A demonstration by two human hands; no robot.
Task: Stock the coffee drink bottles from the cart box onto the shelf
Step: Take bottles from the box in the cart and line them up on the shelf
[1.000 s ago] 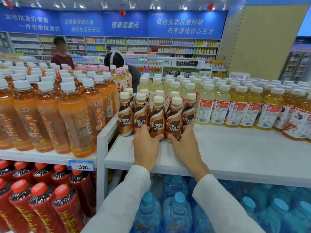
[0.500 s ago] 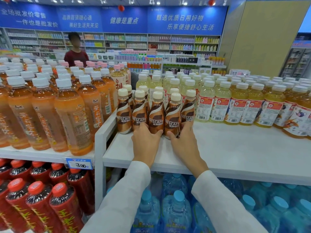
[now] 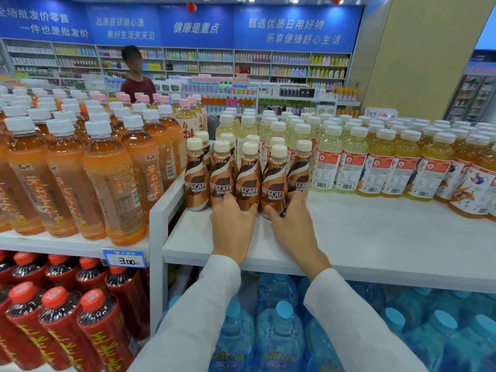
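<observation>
Several brown Nescafe coffee bottles (image 3: 248, 181) with cream caps stand upright in two short rows at the left end of the white shelf (image 3: 375, 237). My left hand (image 3: 232, 224) lies flat on the shelf, its spread fingertips pressed against the bases of the second and third front bottles. My right hand (image 3: 292, 224) touches the fourth and fifth bottles, thumb on one and fingers on the other. Neither hand lifts a bottle. The cart box is out of view.
Orange tea bottles (image 3: 112, 183) fill the raised shelf on the left, behind a white divider (image 3: 158, 218). Yellow drink bottles (image 3: 375, 162) stand to the right and behind. Blue-capped water jugs (image 3: 279, 331) and red bottles (image 3: 53, 318) sit below. A person (image 3: 137, 76) stands far back.
Both hands stay pressed against the front coffee bottles, which sit slightly tighter together. The person in the background has walked to the right.
</observation>
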